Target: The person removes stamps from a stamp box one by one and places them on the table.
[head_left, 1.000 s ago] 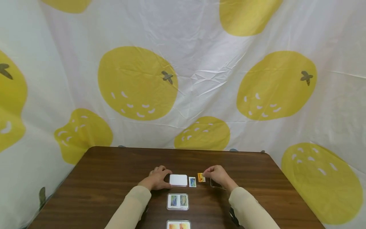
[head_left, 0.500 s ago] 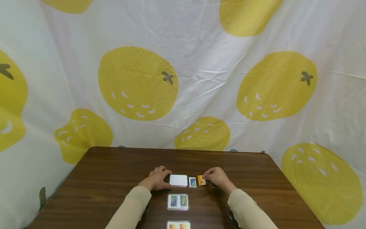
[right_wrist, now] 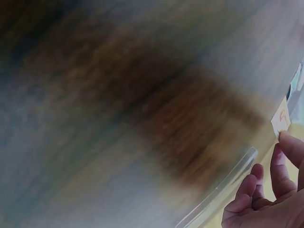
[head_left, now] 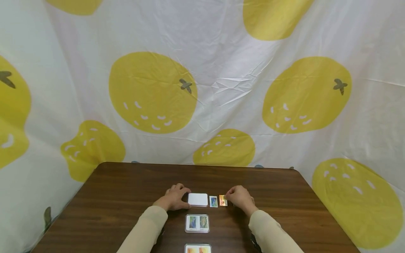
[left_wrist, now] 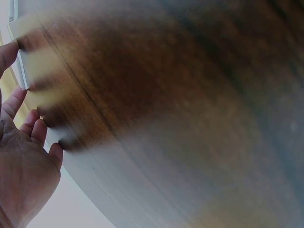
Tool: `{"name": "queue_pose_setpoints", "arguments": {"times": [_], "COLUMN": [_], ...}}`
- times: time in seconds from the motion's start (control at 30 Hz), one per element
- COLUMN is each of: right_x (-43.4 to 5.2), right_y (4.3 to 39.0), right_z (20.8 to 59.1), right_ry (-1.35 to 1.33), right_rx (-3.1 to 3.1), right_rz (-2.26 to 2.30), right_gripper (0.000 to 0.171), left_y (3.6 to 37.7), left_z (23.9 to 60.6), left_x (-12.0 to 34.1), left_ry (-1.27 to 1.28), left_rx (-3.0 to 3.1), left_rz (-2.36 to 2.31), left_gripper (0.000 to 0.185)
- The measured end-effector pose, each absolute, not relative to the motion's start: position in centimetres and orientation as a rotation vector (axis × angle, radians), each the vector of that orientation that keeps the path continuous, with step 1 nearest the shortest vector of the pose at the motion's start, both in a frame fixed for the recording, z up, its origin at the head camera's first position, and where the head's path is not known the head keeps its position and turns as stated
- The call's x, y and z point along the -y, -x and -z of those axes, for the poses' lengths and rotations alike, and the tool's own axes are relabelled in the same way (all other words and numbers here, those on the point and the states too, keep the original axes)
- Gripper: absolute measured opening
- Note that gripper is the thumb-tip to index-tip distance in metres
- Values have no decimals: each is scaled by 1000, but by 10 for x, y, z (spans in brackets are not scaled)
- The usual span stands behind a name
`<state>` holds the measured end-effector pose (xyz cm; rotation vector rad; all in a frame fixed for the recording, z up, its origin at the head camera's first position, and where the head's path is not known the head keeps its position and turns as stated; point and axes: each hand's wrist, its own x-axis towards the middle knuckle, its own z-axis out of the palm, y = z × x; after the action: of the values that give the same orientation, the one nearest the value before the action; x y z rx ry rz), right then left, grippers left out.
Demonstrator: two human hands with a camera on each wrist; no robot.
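A white cloth (head_left: 221,70) printed with big yellow fruits hangs behind a dark brown wooden table (head_left: 110,196). On the table, near the person, the left hand (head_left: 173,197) rests beside a white case (head_left: 197,199). Its fingers are bent and touch the left edge of the case; in the left wrist view the fingertips (left_wrist: 14,102) lie against this white edge (left_wrist: 21,71). The right hand (head_left: 241,198) pinches a small orange card (head_left: 223,200) with thumb and fingers, low over the table, just to the right of a small blue card (head_left: 213,201) that lies flat next to the case. In the right wrist view the orange card (right_wrist: 281,116) is at the tip of one finger (right_wrist: 289,145), and a clear plastic edge (right_wrist: 223,190) shows under the hand. Closer to the person lie a clear case (head_left: 197,223) with two picture cards inside and a second case (head_left: 197,248), cut off by the lower border. The pictures on the cards are too small to read. Both wrist views are strongly blurred.
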<state>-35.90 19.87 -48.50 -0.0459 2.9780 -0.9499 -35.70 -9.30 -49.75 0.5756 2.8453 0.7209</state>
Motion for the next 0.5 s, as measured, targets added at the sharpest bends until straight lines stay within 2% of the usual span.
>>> {"name": "queue_pose_setpoints", "arguments": {"times": [0.5], "right_x": [-195], "right_y": [358], "right_z": [487], "right_ry": [128], "right_rx": [-3010], "right_rz": [965], "right_gripper": [12], "left_y": [357], "left_z": [497], "left_x": [94], "left_ry": [-614], "left_rx": [-2850], "left_rz": [-728], "left_gripper": [53]}}
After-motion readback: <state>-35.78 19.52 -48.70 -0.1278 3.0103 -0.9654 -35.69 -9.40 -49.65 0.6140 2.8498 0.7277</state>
